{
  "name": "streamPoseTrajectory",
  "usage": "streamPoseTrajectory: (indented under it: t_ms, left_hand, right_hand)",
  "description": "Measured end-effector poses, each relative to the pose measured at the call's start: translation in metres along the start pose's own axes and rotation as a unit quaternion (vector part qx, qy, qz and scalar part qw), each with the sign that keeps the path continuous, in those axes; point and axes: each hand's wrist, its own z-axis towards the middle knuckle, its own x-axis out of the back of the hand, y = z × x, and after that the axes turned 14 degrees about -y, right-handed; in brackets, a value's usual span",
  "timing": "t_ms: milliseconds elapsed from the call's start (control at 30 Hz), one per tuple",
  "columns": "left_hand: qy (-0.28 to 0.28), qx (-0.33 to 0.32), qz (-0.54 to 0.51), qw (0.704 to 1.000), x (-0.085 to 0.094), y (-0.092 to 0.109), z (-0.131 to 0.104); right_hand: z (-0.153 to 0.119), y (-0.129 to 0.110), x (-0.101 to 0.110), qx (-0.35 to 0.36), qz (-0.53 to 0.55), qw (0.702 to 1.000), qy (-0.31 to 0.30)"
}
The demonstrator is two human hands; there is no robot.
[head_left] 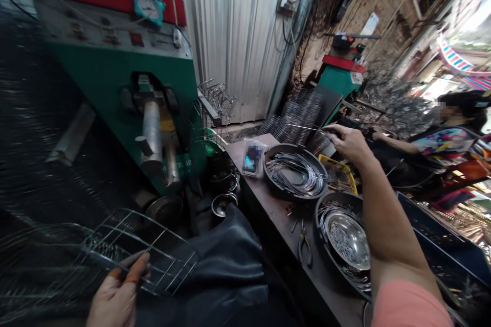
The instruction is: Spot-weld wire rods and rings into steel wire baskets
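My left hand point(118, 286), with orange coverings on its fingertips, is closed on a wire rack point(161, 245) at the lower left, over a dark apron point(222, 260). My right hand point(347, 143) is raised above the bench at the right, pinching a thin straight wire point(307, 127) that points left. Below it, a round black tray point(268, 184) holds curved wires. Nearer to me, a second black tray point(320, 235) holds more wires and a metal bowl point(347, 240) of small metal pieces. Pliers point(304, 250) lie on the bench between the trays and me.
A green machine point(169, 71) with a blue clock point(149, 7) stands at the left. On the bench point(264, 204) lies a phone point(251, 157) in plastic. Wire rings point(299, 115) are stacked behind. Another person point(441, 138) is at the right, past a yellow basket point(341, 176).
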Motion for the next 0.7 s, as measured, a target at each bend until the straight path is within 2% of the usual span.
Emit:
streamPoseTrajectory:
  t_ms: [100, 200, 333, 433, 500, 567, 600, 700]
  left_hand:
    - [-0.001, 0.013, -0.077, 0.997, 0.004, 0.002, 0.003]
    - [-0.016, -0.013, -0.108, 0.994, 0.009, 0.009, 0.012]
    - [-0.033, -0.043, -0.100, 0.994, 0.017, 0.023, 0.033]
    - [-0.039, -0.065, -0.083, 0.994, 0.020, 0.030, 0.054]
    - [-0.046, -0.070, -0.074, 0.994, 0.022, 0.032, 0.067]
    - [-0.049, -0.065, -0.064, 0.995, 0.024, 0.034, 0.076]
    - [-0.050, -0.061, -0.060, 0.995, 0.025, 0.035, 0.080]
    - [-0.066, -0.047, -0.050, 0.996, 0.025, 0.035, 0.088]
  right_hand:
    - [-0.009, -0.044, -0.011, 0.041, 0.150, 0.987, 0.034]
    - [-0.011, -0.080, -0.043, 0.065, 0.321, 0.945, 0.000]
    - [-0.008, -0.123, -0.105, 0.071, 0.500, 0.852, -0.138]
    - [-0.009, -0.156, -0.156, 0.066, 0.543, 0.797, -0.255]
    - [-0.010, -0.175, -0.185, 0.067, 0.552, 0.772, -0.308]
    - [-0.010, -0.192, -0.207, 0.078, 0.554, 0.762, -0.326]
    - [-0.009, -0.198, -0.216, 0.086, 0.550, 0.767, -0.319]
    - [-0.002, -0.209, -0.237, 0.116, 0.514, 0.812, -0.251]
